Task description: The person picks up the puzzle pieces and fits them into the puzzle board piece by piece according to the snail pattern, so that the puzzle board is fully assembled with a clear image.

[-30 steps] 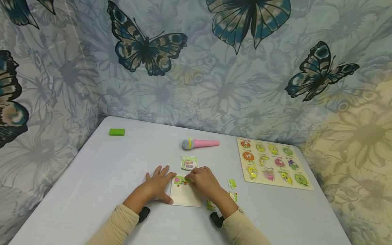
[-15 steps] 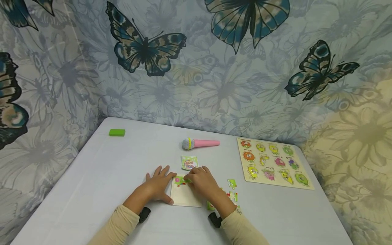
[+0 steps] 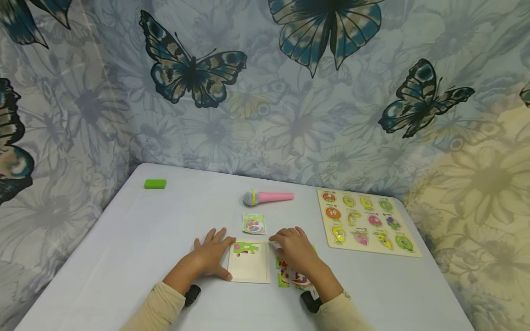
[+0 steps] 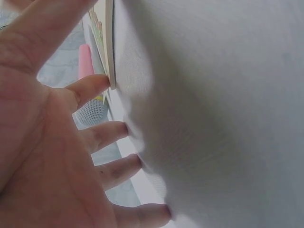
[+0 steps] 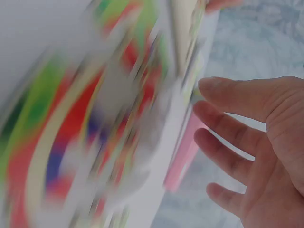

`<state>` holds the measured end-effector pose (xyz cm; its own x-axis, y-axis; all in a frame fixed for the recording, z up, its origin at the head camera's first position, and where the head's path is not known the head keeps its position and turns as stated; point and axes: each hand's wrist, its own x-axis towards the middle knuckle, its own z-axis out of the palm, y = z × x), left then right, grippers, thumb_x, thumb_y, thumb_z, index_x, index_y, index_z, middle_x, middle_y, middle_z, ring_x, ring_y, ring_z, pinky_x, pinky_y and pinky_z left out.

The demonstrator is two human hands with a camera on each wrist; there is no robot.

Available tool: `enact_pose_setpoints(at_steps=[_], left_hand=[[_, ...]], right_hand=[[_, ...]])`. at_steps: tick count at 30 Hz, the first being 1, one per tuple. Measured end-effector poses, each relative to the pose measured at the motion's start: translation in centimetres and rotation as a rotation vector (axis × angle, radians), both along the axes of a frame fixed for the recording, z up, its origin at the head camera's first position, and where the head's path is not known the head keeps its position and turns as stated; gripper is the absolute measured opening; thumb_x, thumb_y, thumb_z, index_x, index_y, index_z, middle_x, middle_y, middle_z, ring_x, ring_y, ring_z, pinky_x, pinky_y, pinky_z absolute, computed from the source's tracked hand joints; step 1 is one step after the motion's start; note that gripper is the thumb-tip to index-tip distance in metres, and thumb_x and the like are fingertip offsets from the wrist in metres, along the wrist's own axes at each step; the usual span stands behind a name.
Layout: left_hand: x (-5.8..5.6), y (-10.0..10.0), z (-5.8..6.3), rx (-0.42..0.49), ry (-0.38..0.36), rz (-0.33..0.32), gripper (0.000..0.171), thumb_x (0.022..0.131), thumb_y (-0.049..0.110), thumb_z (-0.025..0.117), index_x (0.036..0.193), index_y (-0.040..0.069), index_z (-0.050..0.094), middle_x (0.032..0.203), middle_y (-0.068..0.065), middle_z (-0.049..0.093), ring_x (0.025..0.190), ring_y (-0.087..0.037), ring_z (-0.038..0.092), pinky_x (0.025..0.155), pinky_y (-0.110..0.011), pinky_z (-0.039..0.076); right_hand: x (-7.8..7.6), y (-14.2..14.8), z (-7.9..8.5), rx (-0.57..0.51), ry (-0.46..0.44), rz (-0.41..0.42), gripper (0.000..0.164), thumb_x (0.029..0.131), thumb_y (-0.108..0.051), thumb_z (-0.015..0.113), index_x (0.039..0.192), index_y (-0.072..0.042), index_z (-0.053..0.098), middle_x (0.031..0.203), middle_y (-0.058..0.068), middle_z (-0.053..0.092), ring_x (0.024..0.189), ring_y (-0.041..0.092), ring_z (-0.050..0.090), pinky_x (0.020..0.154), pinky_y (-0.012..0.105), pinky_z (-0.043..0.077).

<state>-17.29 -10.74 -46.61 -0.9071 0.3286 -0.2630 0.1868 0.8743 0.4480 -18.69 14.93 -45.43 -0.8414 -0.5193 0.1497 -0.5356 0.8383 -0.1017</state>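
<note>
My left hand [image 3: 209,257] lies spread at the left side of a pale square puzzle tray [image 3: 250,271]. Its thumb and index fingertip touch the tray's edge, while the other fingertips [image 4: 159,211] rest on the white cloth. A green strip of joined jigsaw pieces [image 3: 245,248] sits in the tray's upper left corner. My right hand [image 3: 298,250] hovers just right of the tray, fingers loosely bent and nothing between them in the right wrist view. Below it lie several loose jigsaw pieces [image 3: 283,279], partly hidden by the hand and blurred in the right wrist view.
A small picture card [image 3: 254,224] lies behind the tray, and a pink toy microphone [image 3: 269,197] beyond that. To the right is a fruit picture board [image 3: 366,224]. A green block [image 3: 155,184] sits at the far left, near the patterned wall cloth [image 3: 285,115].
My right hand has left the green strip in the tray and moved right, over the loose pieces. My left hand stays at the tray's edge. The head view has shifted slightly.
</note>
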Motion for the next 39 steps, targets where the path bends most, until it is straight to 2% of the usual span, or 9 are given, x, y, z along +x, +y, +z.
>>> enact_pose_setpoints(at_steps=[7, 13, 21, 32, 39], left_hand=[[0.0, -0.1, 0.0, 0.008, -0.001, -0.015, 0.097, 0.06, 0.038, 0.091, 0.142, 0.014, 0.046, 0.158, -0.02, 0.024, 0.145, -0.046, 0.013, 0.102, -0.079, 0.015], [-0.1, -0.5, 0.0, 0.0, 0.011, -0.01, 0.097, 0.06, 0.038, 0.092, 0.142, 0.014, 0.046, 0.157, -0.02, 0.024, 0.144, -0.047, 0.014, 0.101, -0.08, 0.015], [-0.2, -0.4, 0.0, 0.0, 0.005, -0.022, 0.098, 0.06, 0.039, 0.092, 0.142, 0.014, 0.046, 0.157, -0.021, 0.024, 0.144, -0.048, 0.013, 0.1, -0.08, 0.014], [-0.3, -0.2, -0.2, 0.007, 0.007, -0.029, 0.097, 0.06, 0.038, 0.091, 0.142, 0.014, 0.045, 0.157, -0.021, 0.023, 0.144, -0.047, 0.013, 0.101, -0.08, 0.014], [-0.1, -0.3, 0.2, 0.007, 0.006, -0.029, 0.098, 0.059, 0.038, 0.092, 0.142, 0.013, 0.046, 0.157, -0.023, 0.024, 0.144, -0.049, 0.014, 0.099, -0.081, 0.015]], right_hand=[[0.2, 5.4, -0.3, -0.006, -0.028, -0.144, 0.029, 0.079, -0.009, 0.079, 0.107, -0.013, 0.073, 0.109, 0.004, 0.069, 0.109, 0.028, 0.061, 0.105, 0.06, 0.035], [-0.1, 7.8, -0.4, 0.013, -0.046, -0.202, 0.028, 0.079, -0.003, 0.076, 0.105, -0.012, 0.073, 0.109, 0.006, 0.069, 0.111, 0.03, 0.06, 0.105, 0.062, 0.035], [0.2, 8.4, -0.7, -0.011, -0.107, -0.244, 0.026, 0.078, -0.003, 0.078, 0.103, -0.01, 0.074, 0.107, 0.006, 0.069, 0.11, 0.03, 0.061, 0.106, 0.06, 0.035], [-0.1, 8.7, -1.3, -0.026, -0.072, -0.233, 0.024, 0.078, -0.003, 0.078, 0.101, -0.008, 0.073, 0.106, 0.005, 0.07, 0.108, 0.029, 0.062, 0.104, 0.057, 0.038], [-0.2, 8.5, -1.0, 0.024, -0.079, -0.216, 0.028, 0.077, -0.002, 0.079, 0.103, -0.009, 0.072, 0.108, 0.004, 0.069, 0.11, 0.03, 0.061, 0.108, 0.061, 0.032]])
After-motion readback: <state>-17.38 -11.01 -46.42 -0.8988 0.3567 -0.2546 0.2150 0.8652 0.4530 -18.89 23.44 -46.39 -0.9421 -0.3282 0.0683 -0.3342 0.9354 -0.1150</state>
